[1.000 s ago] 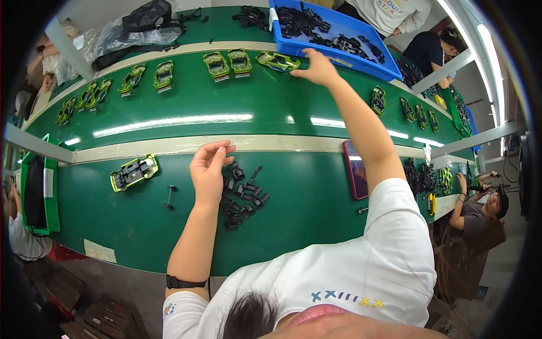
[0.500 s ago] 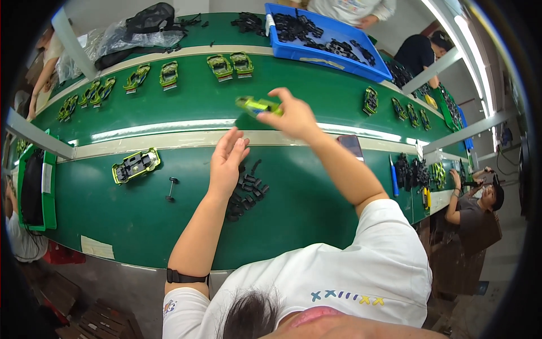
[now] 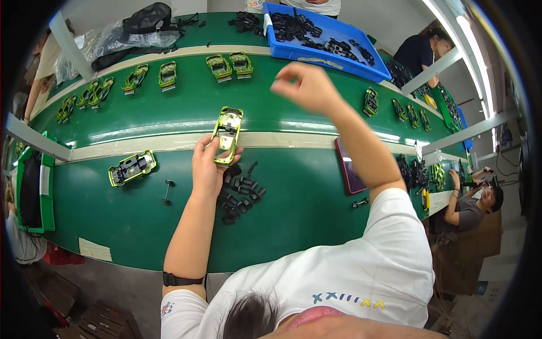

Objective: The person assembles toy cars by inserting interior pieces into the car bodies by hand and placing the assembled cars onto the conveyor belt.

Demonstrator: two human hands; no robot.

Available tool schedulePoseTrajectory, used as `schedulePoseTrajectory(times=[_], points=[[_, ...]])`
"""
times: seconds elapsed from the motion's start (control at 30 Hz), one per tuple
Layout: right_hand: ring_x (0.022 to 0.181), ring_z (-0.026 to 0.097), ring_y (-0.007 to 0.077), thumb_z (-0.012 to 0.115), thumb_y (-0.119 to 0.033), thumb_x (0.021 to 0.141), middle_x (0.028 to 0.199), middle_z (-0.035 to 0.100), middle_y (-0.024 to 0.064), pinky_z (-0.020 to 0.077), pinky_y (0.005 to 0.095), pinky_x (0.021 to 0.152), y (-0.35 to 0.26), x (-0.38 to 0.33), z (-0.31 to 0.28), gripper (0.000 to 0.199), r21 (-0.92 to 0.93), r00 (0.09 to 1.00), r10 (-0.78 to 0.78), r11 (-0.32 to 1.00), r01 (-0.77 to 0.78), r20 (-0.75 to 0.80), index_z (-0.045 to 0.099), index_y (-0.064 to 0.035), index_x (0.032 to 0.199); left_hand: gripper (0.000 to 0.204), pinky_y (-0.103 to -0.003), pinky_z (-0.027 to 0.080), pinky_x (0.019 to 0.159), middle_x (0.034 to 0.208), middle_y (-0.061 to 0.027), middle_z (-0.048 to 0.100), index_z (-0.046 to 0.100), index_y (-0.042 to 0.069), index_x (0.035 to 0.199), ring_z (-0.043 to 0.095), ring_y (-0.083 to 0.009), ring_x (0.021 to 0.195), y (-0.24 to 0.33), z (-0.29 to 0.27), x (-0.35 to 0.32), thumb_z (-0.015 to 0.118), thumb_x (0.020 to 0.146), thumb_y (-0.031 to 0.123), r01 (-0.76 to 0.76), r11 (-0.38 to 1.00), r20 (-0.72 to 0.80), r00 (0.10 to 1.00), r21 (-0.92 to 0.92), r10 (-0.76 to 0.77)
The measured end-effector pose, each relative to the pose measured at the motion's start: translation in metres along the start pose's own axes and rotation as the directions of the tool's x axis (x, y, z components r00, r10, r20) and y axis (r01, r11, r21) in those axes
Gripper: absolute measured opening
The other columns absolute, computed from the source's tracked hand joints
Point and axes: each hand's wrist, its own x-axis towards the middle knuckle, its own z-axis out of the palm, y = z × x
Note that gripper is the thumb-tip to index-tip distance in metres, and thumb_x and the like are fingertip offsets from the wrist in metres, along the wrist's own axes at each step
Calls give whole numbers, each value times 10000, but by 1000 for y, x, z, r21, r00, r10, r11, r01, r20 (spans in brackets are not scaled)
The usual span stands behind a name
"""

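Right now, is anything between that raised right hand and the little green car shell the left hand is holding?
Nothing visible. The right hand is lifted above the green belt, apart from the car shell, which the left hand holds. Only open belt lies between them; the pile of black parts sits nearer the person, out of the way.

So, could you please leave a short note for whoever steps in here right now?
Left hand holds a green toy car shell, underside up, over the table.
Right hand is raised above the belt, fingers curled; whether it holds anything cannot be told.
A pile of small black parts lies just right of the left hand; an axle and another shell lie to its left.
The held shell is picked up; nothing visibly fitted into it yet.
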Motion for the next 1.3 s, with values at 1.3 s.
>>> schedulePoseTrajectory(times=[1.3], points=[[717, 573, 197, 827, -271, 600, 771, 568, 78, 465, 314, 665, 14, -25, 6, 771, -24, 984, 180, 984, -179, 21, 453, -2, 1219, 334, -355, 564, 762, 1176, -144, 533, 474, 27, 1250, 599, -269, 1008, -3, -12, 3, 476, 958, 188, 15, 999, 110, 994, -34, -11]])
